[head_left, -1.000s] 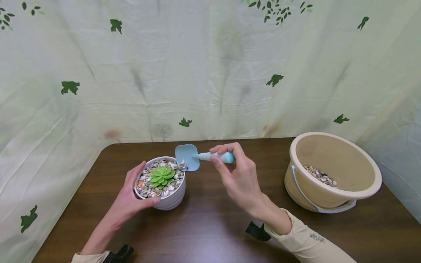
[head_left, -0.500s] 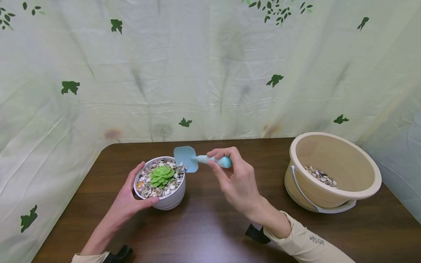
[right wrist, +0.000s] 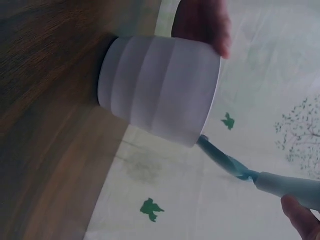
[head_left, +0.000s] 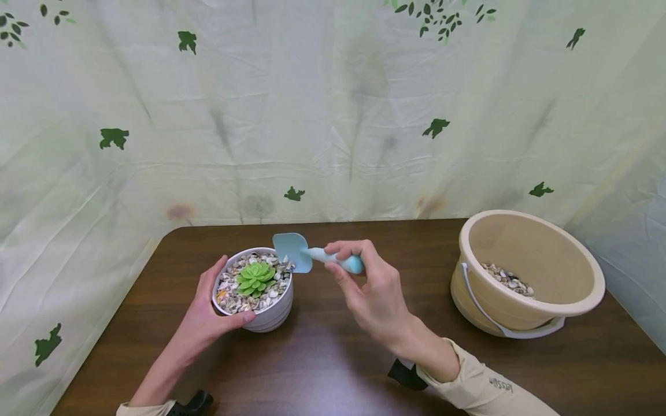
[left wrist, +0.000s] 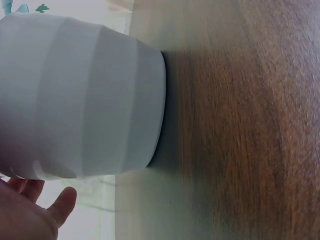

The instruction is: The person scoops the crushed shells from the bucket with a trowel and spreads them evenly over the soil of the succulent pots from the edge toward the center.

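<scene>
A white ribbed flower pot (head_left: 270,319) stands at the left of the table. Small shells or pebbles (head_left: 233,294) fill it around a green succulent (head_left: 255,279). My left hand (head_left: 205,315) holds the pot from the left, thumb along the front of the rim. In my right hand (head_left: 377,297) the pale blue handle of a small trowel (head_left: 292,252) is pinched between thumb and fingers. The blade's lower edge sits at the pot's right rim, with a few shells by its corner. In the right wrist view, the trowel (right wrist: 225,160) slopes down to the rim.
A beige bucket (head_left: 463,294) with a grey handle stands at the table's right, some shells (head_left: 507,278) at its bottom. The dark wooden table (head_left: 312,358) ends at a leaf-patterned cloth (head_left: 333,115) behind it.
My right hand has shifted a little left and lower, with the trowel blade farther over the rim. The shells on its corner look fewer. My left hand and the pot have stayed put.
</scene>
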Motion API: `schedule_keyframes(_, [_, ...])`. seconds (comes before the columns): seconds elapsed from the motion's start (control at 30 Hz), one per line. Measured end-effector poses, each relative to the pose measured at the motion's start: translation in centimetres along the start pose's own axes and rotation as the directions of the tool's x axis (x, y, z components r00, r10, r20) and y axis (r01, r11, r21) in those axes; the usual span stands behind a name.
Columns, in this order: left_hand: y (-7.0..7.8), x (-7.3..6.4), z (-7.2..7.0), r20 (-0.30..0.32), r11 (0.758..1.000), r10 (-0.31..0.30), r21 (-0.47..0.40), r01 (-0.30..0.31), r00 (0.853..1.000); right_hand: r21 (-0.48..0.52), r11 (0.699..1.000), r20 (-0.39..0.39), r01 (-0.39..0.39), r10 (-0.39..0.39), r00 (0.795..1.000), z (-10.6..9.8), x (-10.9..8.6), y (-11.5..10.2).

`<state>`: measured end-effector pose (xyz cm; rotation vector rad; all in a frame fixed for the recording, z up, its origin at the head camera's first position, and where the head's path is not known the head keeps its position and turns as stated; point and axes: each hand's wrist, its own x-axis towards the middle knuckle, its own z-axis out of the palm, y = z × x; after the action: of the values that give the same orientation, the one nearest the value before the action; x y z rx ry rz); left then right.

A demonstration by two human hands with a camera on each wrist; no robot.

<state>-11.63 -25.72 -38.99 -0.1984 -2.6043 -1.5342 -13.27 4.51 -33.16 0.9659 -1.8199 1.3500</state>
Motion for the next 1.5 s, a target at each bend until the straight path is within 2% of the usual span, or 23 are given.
schedule_keyframes(0.3, [0.1,0.0,0.0,0.013,1.000,-0.004,0.007,0.004,1.000,0.018,0.997,0.003,0.070,-0.071,0.998,0.1,-0.5,0.2])
schedule_keyframes(0.47, [0.2,0.0,-0.1,0.023,1.000,-0.009,0.016,0.009,1.000,0.029,0.997,-0.019,0.070,-0.070,0.997,0.1,-0.5,0.5])
schedule_keyframes(0.57, [0.2,0.0,-0.2,0.035,1.000,-0.024,-0.002,0.024,0.999,0.065,0.998,-0.033,0.027,-0.025,0.999,0.1,-0.6,0.6])
schedule_keyframes(0.7, [0.3,-0.2,-0.3,0.055,0.998,-0.049,-0.041,0.051,0.997,0.157,0.982,-0.055,-0.107,0.117,0.992,-0.1,-0.6,0.8])
schedule_keyframes(0.8, [0.2,-0.2,-0.4,0.064,0.997,-0.048,-0.062,0.052,0.997,0.253,0.941,-0.066,-0.225,0.249,0.966,-0.4,-0.5,1.2])
schedule_keyframes(0.9, [0.1,-0.3,-0.4,0.067,0.996,-0.030,-0.082,0.036,0.997,0.369,0.875,-0.072,-0.314,0.364,0.929,-1.0,-0.3,1.8])
schedule_keyframes(1.0, [-0.1,-0.2,-0.4,0.066,0.995,-0.010,-0.099,0.017,0.998,0.456,0.811,-0.079,-0.367,0.448,0.891,-1.7,0.0,2.3])
schedule_keyframes(1.13, [-0.2,-0.2,-0.5,0.064,0.995,-0.001,-0.102,0.008,0.998,0.524,0.750,-0.079,-0.403,0.514,0.854,-2.8,0.3,2.8])
schedule_keyframes(1.27, [-0.2,-0.2,-0.6,0.067,0.994,-0.014,-0.103,0.020,0.998,0.557,0.716,-0.088,-0.422,0.556,0.827,-4.0,0.6,2.9])
schedule_keyframes(1.4, [-0.2,-0.1,-0.7,0.070,0.994,-0.020,-0.103,0.027,0.997,0.563,0.708,-0.116,-0.426,0.578,0.808,-5.5,1.0,2.6])
schedule_keyframes(1.5, [-0.3,0.0,-0.7,0.076,0.993,-0.019,-0.111,0.028,0.997,0.575,0.705,-0.129,-0.416,0.580,0.804,-6.8,1.2,2.2])
